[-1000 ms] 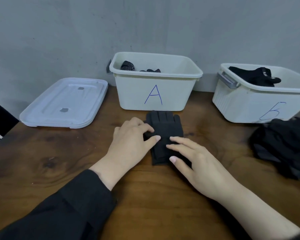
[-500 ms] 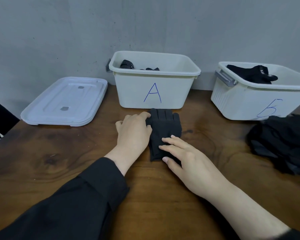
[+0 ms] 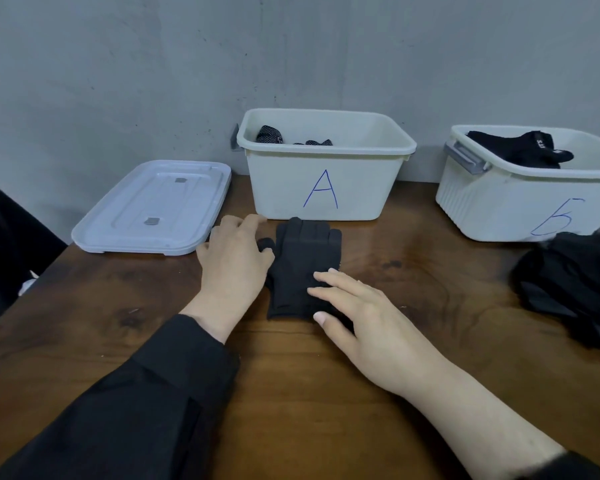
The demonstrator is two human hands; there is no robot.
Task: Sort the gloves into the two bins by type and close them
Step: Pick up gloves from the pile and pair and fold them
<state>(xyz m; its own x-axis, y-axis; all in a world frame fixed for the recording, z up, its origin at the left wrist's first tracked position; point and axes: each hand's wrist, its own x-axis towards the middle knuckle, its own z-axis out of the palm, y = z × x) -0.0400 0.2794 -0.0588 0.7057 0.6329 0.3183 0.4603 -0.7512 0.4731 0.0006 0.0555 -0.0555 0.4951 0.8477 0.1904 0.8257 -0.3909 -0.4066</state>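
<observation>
A black knit glove (image 3: 300, 261) lies flat on the wooden table, fingers pointing at the white bin marked A (image 3: 357, 199). My left hand (image 3: 234, 261) rests flat beside the glove's left edge, fingers spread, touching its thumb. My right hand (image 3: 364, 317) presses its fingertips on the glove's cuff end. Bin A holds dotted black gloves (image 3: 271, 135). The white bin marked Б (image 3: 492, 206) at the right holds a black glove with white lettering (image 3: 530, 150). A pile of black gloves (image 3: 575, 285) lies in front of it.
A white bin lid (image 3: 156, 209) lies upside down on the table left of bin A. A grey wall stands right behind both bins. A dark shape sits past the table's left edge.
My left hand slid off the glove to its left side, uncovering the glove's thumb. My right hand stayed on the cuff. The view shifted slightly.
</observation>
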